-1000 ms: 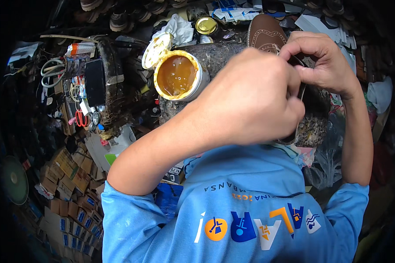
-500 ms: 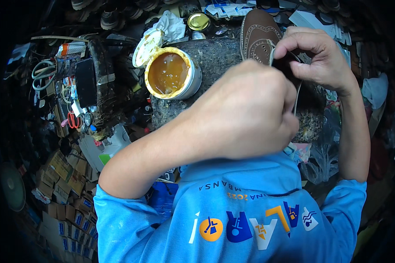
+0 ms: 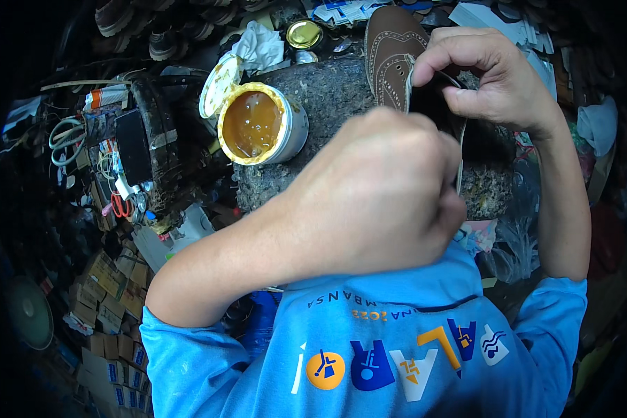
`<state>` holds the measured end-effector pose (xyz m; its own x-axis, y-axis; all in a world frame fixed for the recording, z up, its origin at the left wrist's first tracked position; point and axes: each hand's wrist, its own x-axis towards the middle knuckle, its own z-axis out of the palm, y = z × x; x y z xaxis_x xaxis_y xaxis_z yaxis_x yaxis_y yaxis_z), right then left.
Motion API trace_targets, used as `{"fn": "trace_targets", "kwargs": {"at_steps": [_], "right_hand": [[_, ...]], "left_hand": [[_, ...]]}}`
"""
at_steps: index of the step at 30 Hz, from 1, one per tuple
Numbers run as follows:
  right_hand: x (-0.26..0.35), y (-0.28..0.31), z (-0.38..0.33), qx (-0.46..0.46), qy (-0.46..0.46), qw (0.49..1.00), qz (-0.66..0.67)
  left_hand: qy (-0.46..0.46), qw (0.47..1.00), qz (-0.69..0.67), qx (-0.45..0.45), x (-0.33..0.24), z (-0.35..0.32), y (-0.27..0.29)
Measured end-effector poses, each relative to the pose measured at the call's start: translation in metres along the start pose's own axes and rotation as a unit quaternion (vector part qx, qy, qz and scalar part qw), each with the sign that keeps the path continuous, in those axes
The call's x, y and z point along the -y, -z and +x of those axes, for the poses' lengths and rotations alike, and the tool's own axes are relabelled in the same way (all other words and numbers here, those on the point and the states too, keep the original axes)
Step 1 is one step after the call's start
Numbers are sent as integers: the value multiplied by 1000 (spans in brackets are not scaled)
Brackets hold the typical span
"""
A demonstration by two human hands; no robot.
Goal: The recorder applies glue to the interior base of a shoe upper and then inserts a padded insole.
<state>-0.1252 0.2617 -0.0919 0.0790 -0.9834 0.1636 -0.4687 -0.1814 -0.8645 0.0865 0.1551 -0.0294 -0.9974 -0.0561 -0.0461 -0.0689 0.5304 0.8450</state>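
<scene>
Brown shoe (image 3: 391,43): on a dark, rough desk (image 3: 329,89), right of centre, toe pointing away from the person; pale dotted patterns cross its front, and the left hand hides part of its near end.
Right hand (image 3: 493,78): at the shoe's opening, forefinger bent to the edge, thumb a little apart from it; I cannot tell whether the fingers pinch anything.
Left hand (image 3: 390,191): back of the hand up, over the shoe's near end, slightly blurred, fingers curled inward; whether they grip something is hidden.
Tub (image 3: 294,136): white, on the desk left of the shoe, amber paste inside, smeared rim, lid (image 3: 218,89) tilted open at its far left.
Surroundings: gold-lidded tin (image 3: 304,34) beyond the tub; red-handled scissors (image 3: 121,207) and cardboard boxes (image 3: 109,277) at left; clear plastic bag (image 3: 512,251) near the right forearm.
Clothing: blue shirt (image 3: 536,362), colourful print.
</scene>
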Motion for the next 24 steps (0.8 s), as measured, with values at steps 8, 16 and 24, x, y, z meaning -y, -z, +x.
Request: {"fn": "trace_targets", "kwargs": {"at_steps": [8,16,24], "right_hand": [[1,-3,3,-11,17,1000,2],[-1,-6,3,-34,12,999,27],[-5,10,5,-23,94,986,135]], "left_hand": [[-37,992,-48,108,4,4,15],[10,986,-95,138,8,10,24],[16,974,-61,216,6,30,33]]}}
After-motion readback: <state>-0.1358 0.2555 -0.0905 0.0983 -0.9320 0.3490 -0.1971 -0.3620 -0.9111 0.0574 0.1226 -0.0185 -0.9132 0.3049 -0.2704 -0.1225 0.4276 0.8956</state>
